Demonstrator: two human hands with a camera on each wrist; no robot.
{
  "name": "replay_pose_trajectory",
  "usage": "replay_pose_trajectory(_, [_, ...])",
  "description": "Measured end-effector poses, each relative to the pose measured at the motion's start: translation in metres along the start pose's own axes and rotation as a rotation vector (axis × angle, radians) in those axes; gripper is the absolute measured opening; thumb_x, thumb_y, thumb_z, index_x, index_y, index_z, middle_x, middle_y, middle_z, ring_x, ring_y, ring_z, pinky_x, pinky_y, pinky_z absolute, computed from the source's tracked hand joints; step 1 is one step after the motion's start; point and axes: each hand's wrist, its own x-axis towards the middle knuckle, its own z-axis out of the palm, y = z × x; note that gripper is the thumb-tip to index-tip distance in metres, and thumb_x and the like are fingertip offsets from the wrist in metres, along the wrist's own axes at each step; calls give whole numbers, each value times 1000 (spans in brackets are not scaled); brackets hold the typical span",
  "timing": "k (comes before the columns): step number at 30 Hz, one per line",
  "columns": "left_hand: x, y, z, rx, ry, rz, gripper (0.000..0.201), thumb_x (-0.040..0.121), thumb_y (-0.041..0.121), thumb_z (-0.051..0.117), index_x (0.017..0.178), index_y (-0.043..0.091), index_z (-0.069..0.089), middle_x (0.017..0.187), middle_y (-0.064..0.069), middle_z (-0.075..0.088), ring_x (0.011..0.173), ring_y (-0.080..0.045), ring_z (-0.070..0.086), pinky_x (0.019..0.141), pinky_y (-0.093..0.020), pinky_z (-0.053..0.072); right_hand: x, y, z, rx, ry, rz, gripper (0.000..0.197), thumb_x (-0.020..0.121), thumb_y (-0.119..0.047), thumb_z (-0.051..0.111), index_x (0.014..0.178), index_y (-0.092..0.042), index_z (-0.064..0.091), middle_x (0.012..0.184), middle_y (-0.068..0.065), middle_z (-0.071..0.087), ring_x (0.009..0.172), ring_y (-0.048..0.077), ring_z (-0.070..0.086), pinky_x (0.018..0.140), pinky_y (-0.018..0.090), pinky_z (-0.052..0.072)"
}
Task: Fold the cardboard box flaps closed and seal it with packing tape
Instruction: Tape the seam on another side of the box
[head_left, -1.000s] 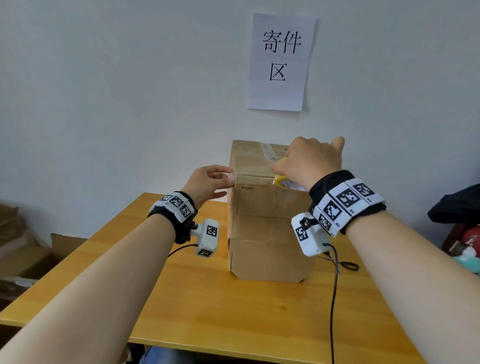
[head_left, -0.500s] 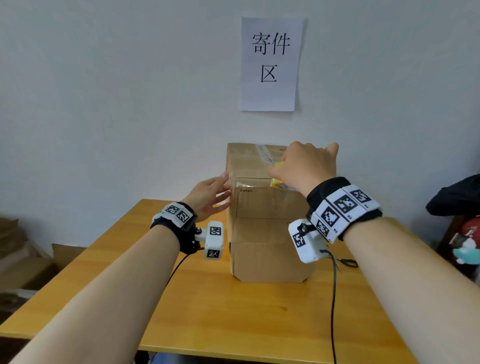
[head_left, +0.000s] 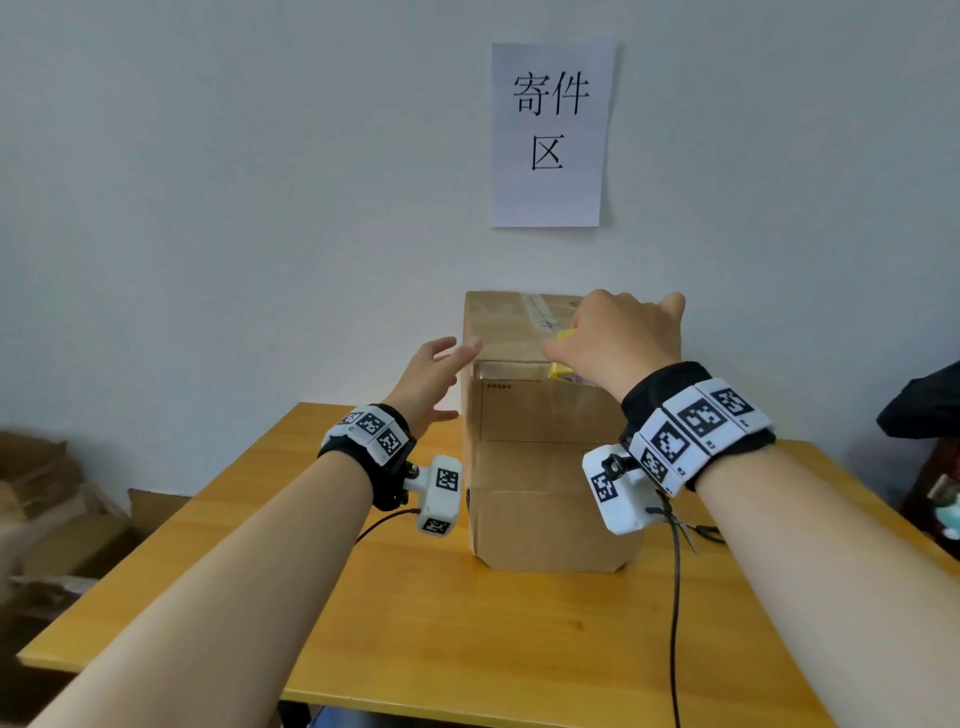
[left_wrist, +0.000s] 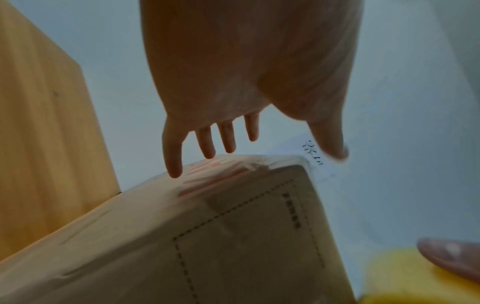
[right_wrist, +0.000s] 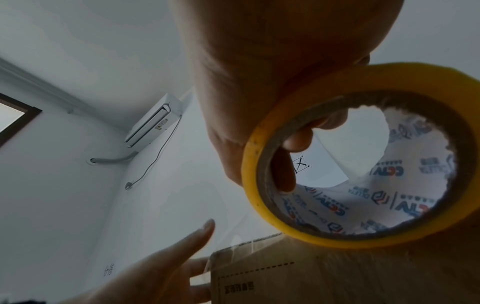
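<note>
A tall brown cardboard box (head_left: 545, 467) stands on the wooden table (head_left: 415, 623), flaps folded down, with a strip of clear tape (head_left: 540, 312) running along its top. My right hand (head_left: 618, 338) grips a yellow roll of packing tape (head_left: 562, 370) at the box's top front edge; in the right wrist view my fingers curl through the roll (right_wrist: 363, 160). My left hand (head_left: 434, 374) is open with straight fingers, its fingertips (left_wrist: 174, 170) touching the box's upper left side (left_wrist: 207, 236). The thumb points over the top front corner.
A white paper sign (head_left: 550, 135) hangs on the wall behind the box. Flattened cardboard (head_left: 47, 499) lies on the floor at left. Dark clothing (head_left: 924, 405) sits at the right edge. A black cable (head_left: 675, 597) runs across the table from my right wrist.
My left hand has risen along the box's left side to its top corner. My right hand, with the roll, stays at the top front edge.
</note>
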Motion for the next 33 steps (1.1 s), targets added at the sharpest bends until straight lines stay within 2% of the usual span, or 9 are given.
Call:
replay_pose_trajectory(3, [2,5,8,58,5,32,90,81,45,78,153,26,27,153,9,37,134,-21,40,103,-56,42,0,0,-1,7,-8,-5,27,75,-39,54,59,-21,41,56,-4,49,53,20,44,81,43,25])
replay_pose_trajectory(6, [6,6,11,81,47,19,91,78,45,79,151,29,28,149,14,43,121,-16,45,105,-57,37,0,-2,-2,-6,-13,-16,30,77,-42,53,59,-21,42,57,-4,49,53,20,43,84,44,27])
replay_pose_trajectory(11, [9,9,14,81,61,-35,84,80,40,77,149,34,29,145,11,48,118,-17,42,107,-63,30,0,-6,-2,-50,4,-40,33,82,-43,53,60,-21,44,58,-4,50,54,18,44,88,45,26])
replay_pose_trajectory(14, [9,11,16,56,72,-93,82,81,41,76,148,35,30,134,9,49,127,-22,42,107,-67,28,-1,-9,-1,-81,8,-56,41,86,-53,53,62,-21,46,60,-4,52,55,17,44,91,45,26])
replay_pose_trajectory(17, [10,13,20,30,90,-134,78,81,41,76,146,35,34,137,1,47,131,-25,42,106,-69,28,-1,-11,2,-87,20,-69,42,87,-55,54,63,-21,51,55,-5,55,57,16,49,90,45,27])
replay_pose_trajectory(22, [11,14,27,-4,140,-131,70,81,38,77,142,30,42,132,1,52,120,-22,48,105,-64,32,-6,-1,-4,1,-118,-92,46,82,-64,53,72,-21,61,44,-4,61,59,13,58,85,43,28])
replay_pose_trajectory(24, [11,13,28,-12,162,-106,67,81,37,77,139,26,46,130,0,56,114,-20,51,100,-54,37,-8,4,-6,62,-196,-106,54,82,-73,50,78,-21,63,44,-4,63,54,12,60,90,44,30])
replay_pose_trajectory(29, [9,11,28,-32,184,-89,70,81,38,79,140,18,48,127,0,55,113,-20,51,88,-41,36,-10,18,-6,192,-326,-170,52,84,-70,50,68,-22,62,45,-6,64,54,11,66,89,43,28])
replay_pose_trajectory(33, [9,8,32,-63,222,-98,74,77,42,81,140,19,48,128,-2,59,113,-19,54,86,-45,38,-8,18,-11,199,-186,-162,56,84,-70,52,56,-21,50,43,-6,57,57,13,60,81,40,25])
